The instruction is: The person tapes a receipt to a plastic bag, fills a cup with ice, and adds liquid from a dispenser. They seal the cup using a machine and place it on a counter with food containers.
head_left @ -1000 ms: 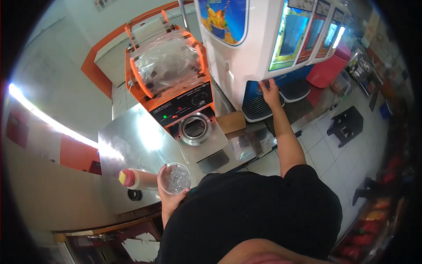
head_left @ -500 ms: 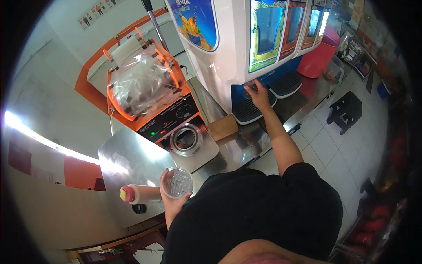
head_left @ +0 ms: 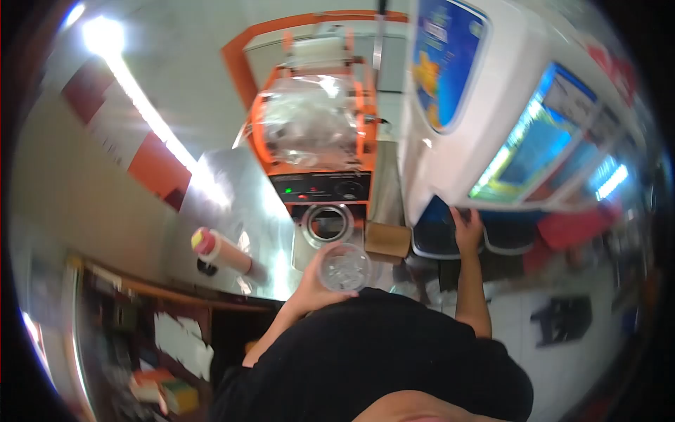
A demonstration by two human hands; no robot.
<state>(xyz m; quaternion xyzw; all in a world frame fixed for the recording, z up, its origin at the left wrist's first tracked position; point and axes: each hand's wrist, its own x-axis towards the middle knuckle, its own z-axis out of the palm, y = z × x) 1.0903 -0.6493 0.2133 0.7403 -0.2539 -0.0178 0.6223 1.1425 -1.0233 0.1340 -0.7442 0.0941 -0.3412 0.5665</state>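
A clear plastic cup (head_left: 344,268) with ice in it is held in my left hand (head_left: 316,287), close in front of my body. Just above it is the round metal ring (head_left: 328,224) of the orange sealing machine (head_left: 363,141). My right hand (head_left: 468,231) reaches under the spout area of the white drink dispenser (head_left: 450,158), over its dark drip tray (head_left: 430,235). The fingers there are bent and blurred, and whatever they hold is hidden.
A bottle with a pink cap (head_left: 223,252) stands on the steel counter (head_left: 239,190) at the left. A brown box (head_left: 387,239) sits between machine and drip tray. A dark stool (head_left: 562,318) is on the tiled floor at the right.
The view has turned, shifting the machines. My left hand has brought the cup from beside the bottle to just below the sealing machine's ring. My right hand remains at the dispenser.
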